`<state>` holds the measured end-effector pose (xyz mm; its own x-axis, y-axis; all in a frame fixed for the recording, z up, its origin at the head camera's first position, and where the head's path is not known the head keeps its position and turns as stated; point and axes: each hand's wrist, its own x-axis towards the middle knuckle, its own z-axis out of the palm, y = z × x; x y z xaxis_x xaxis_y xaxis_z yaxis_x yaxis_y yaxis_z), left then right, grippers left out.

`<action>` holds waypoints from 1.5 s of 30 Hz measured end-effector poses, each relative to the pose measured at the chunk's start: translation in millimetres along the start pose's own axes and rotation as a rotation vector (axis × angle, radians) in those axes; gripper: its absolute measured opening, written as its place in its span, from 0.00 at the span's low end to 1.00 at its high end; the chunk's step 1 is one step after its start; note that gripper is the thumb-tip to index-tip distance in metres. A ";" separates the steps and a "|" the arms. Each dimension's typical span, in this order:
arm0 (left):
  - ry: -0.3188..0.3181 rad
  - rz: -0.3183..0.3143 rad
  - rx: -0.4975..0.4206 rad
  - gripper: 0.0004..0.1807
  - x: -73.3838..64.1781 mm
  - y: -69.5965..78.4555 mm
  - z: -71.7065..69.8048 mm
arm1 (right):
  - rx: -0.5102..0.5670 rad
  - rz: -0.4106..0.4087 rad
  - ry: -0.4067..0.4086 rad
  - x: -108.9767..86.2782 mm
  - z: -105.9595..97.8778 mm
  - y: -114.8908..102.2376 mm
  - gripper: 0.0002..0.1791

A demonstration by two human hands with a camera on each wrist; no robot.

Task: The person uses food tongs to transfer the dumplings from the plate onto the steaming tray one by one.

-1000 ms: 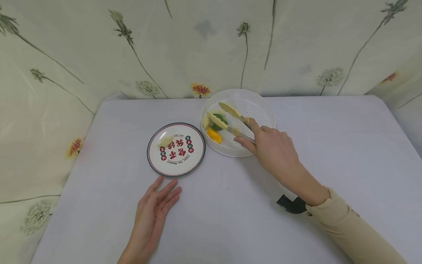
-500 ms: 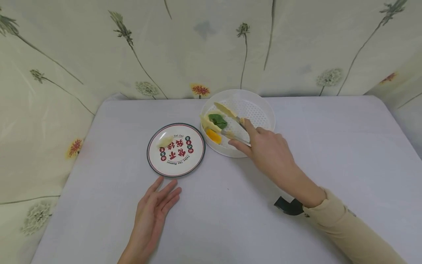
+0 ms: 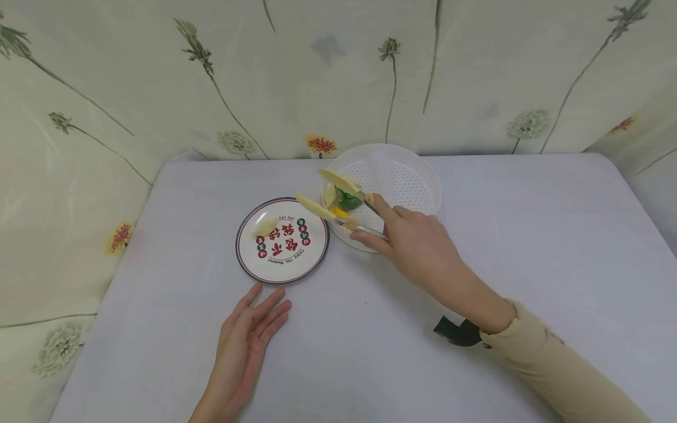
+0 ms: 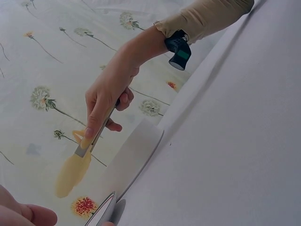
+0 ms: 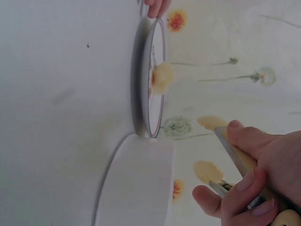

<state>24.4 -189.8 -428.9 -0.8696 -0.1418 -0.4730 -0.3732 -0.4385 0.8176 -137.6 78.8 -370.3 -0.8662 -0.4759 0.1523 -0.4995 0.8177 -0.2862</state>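
Note:
My right hand (image 3: 423, 247) holds a pair of tongs (image 3: 338, 181) with yellow tips and metal arms. The tips are spread apart with nothing between them, over the left rim of a round white perforated tray (image 3: 409, 182) and the right edge of a plate (image 3: 252, 258). In the tray lie a green piece (image 3: 349, 200), a partly covered yellow-orange piece (image 3: 338, 211) and pale food (image 3: 330, 194). One pale, lumpy piece (image 5: 162, 77) sits on the printed plate. My left hand (image 3: 245, 346) lies with extended fingers at the plate's near rim.
The white tabletop (image 3: 344, 364) runs back to a flower-patterned cloth (image 3: 296, 76). The tray's tall side wall (image 5: 136, 183) stands right beside the plate. A dark device (image 4: 178, 50) is worn on the right wrist.
My right hand has carried the spread tongs left, from over the food in the tray toward the plate. The left hand and the plate stay where they were.

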 end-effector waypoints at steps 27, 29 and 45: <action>-0.003 -0.018 0.048 0.35 1.9 0.4 0.6 | 0.011 -0.162 -0.078 11.7 46.3 -45.9 0.42; -0.005 -0.015 0.045 0.35 1.6 0.5 0.5 | 0.010 -0.158 -0.093 12.7 47.4 -48.4 0.43; 0.006 -0.016 0.042 0.34 0.5 1.0 1.0 | -0.046 -0.175 -0.089 16.6 63.4 -54.6 0.40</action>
<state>23.2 -189.4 -427.9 -0.8616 -0.1406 -0.4877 -0.4000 -0.4034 0.8230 -124.0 5.7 -412.2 -0.7627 -0.6372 0.1109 -0.6441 0.7330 -0.2188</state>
